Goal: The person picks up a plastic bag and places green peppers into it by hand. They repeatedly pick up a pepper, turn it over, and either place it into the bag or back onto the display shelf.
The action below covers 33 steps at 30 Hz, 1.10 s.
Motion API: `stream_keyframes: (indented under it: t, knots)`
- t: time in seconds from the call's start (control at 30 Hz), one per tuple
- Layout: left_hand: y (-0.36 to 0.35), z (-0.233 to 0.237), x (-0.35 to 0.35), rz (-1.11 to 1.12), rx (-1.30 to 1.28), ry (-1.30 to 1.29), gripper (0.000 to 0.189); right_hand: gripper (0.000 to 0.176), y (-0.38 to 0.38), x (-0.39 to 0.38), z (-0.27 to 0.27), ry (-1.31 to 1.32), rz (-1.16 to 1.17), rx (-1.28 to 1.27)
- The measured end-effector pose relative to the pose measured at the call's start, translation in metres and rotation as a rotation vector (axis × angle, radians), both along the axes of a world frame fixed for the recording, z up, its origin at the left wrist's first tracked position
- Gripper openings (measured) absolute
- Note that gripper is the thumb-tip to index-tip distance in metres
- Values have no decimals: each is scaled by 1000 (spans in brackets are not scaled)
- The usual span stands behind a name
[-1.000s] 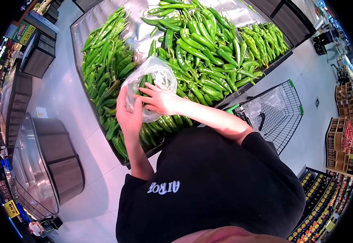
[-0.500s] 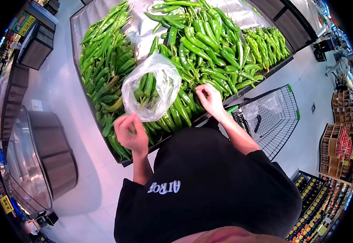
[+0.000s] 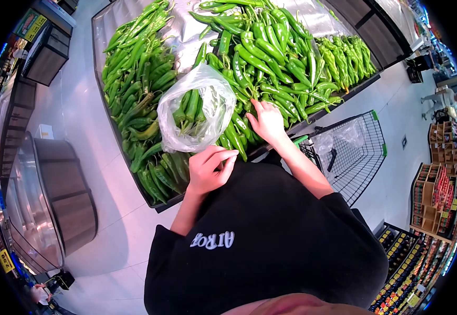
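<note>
A clear plastic bag (image 3: 219, 122) with several green peppers (image 3: 190, 107) inside rests with its mouth open on the pepper display. Just below the bag, over the display's front edge, my left hand (image 3: 210, 169) is closed, fingers curled and thumb tip near the index finger. Nothing shows in it. To the right of the bag, my right hand (image 3: 268, 125) reaches to the pile of long green peppers (image 3: 257, 60). Its fingers are stretched out, with the thumb apart, and the fingertips are at the peppers; whether they touch one is hard to tell.
Darker green peppers (image 3: 136, 100) lie on the left of the display, and wrinkled light green ones (image 3: 346, 60) on the right. A shopping cart (image 3: 362, 157) with plastic bags in it stands at my right. A rounded metal-topped counter (image 3: 65, 194) is at the left.
My left hand has moved right, from the bag's lower left side to below it. My right hand has shifted slightly up and left, and its fingers have stretched out.
</note>
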<state>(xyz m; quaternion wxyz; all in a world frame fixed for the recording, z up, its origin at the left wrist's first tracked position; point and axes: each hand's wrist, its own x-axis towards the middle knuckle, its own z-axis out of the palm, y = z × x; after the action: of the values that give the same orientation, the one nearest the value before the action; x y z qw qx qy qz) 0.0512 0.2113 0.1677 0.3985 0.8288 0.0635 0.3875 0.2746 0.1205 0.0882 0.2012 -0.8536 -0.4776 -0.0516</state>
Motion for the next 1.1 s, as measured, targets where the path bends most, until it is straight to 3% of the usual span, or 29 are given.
stream_keyframes:
  t: [0.17,0.3,0.5,0.57,0.6,0.7,0.73,0.83,1.0,1.1]
  knots:
    - [0,-2,-1,-30,-19,56,18,47,-6,16,-19,156,84,325]
    - [-1,-11,-3,-49,-126,129,16,43,-21,27,8,384,-108,394]
    - [-5,-12,4,-75,-318,193,17,40,-35,45,15,707,-86,822]
    - [-8,-15,8,-40,-359,164,17,40,-38,37,40,762,-77,1050]
    - [-7,-18,5,-65,-396,225,25,38,-47,36,49,826,-51,1085]
    - [-10,-12,13,34,-281,67,35,36,-58,16,89,1057,-112,1196]
    - [-10,-4,13,49,-260,86,46,40,-63,12,94,1135,-83,1184]
    - [-15,-1,13,-59,-445,87,56,44,-68,-1,106,1309,26,1150]
    - [-18,5,6,33,-383,142,33,47,-66,-11,107,1279,147,992]
    - [-13,12,3,173,-139,81,34,49,-69,-8,106,1270,247,920]
